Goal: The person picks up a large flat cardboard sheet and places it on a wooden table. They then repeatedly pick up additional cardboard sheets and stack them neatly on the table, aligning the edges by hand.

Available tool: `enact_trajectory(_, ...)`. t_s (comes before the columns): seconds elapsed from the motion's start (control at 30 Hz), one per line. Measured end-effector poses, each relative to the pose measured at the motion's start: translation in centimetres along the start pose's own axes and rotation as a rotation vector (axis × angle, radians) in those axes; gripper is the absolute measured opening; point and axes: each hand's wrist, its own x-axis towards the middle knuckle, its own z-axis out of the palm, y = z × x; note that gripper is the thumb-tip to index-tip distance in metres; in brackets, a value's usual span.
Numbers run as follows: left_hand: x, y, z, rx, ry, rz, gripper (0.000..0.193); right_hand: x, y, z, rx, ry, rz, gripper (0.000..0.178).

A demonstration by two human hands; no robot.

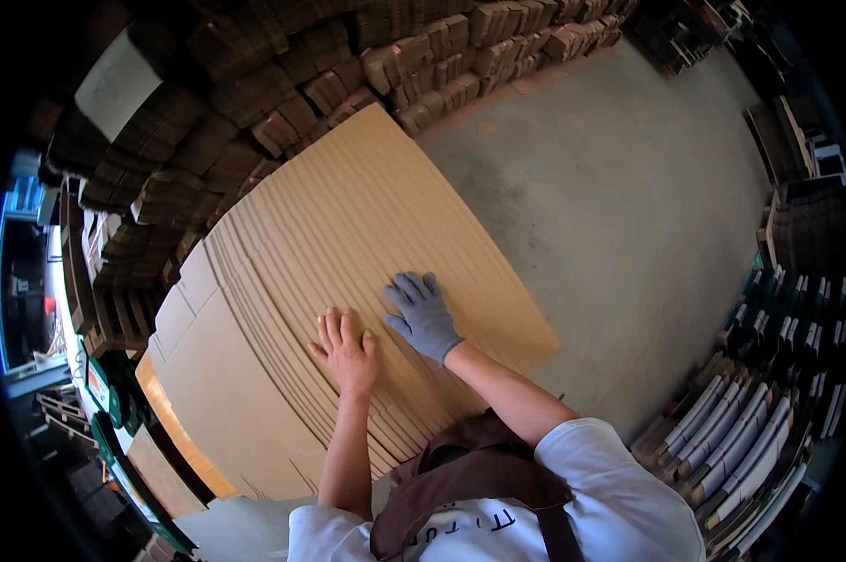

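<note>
Flat cardboard sheets (348, 215) lie in front of me, fanned out so that their edges overlap in many narrow steps. My bare left hand (346, 354) rests on them near the middle, fingers spread. To its right, my right hand (419, 312) wears a grey glove and also lies flat on the sheets, fingers stretched out. Neither hand grips anything. The leftmost sheet (226, 375) shows crease lines and slots, and an orange-brown board (184, 436) shows beneath its left edge.
Bundled cardboard stacks (432, 66) line the far side and the left. Grey concrete floor (610, 178) stretches to the right. At the lower right stand rows of stacked sheets with white edges (723, 440). A pale sheet (118, 86) lies on the stacks at upper left.
</note>
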Motion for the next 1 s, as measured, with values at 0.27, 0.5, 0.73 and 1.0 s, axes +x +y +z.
enact_trajectory(0.27, 2.4, 3.4, -0.9, 0.038, 0.066, 0.159, 0.046, -0.8, 14.0, -10.9, 0.136, 0.115, 0.593, 0.039)
enact_trajectory(0.5, 14.5, 18.3, 4.0, -0.273, -0.054, 0.87, 0.029, -1.9, 19.4, -9.3, 0.841, -0.246, 0.726, 0.036)
enact_trajectory(0.73, 18.8, 21.2, 6.0, -0.178, -0.242, 1.073, 0.022, -2.0, 19.6, -10.1, 0.95, -0.3, 0.642, 0.035)
enact_trajectory(1.0, 20.1, 21.7, 5.6, -0.185, -0.303, 1.176, 0.024, -2.8, 20.4, -9.2, 0.976, -0.3, 0.594, 0.034)
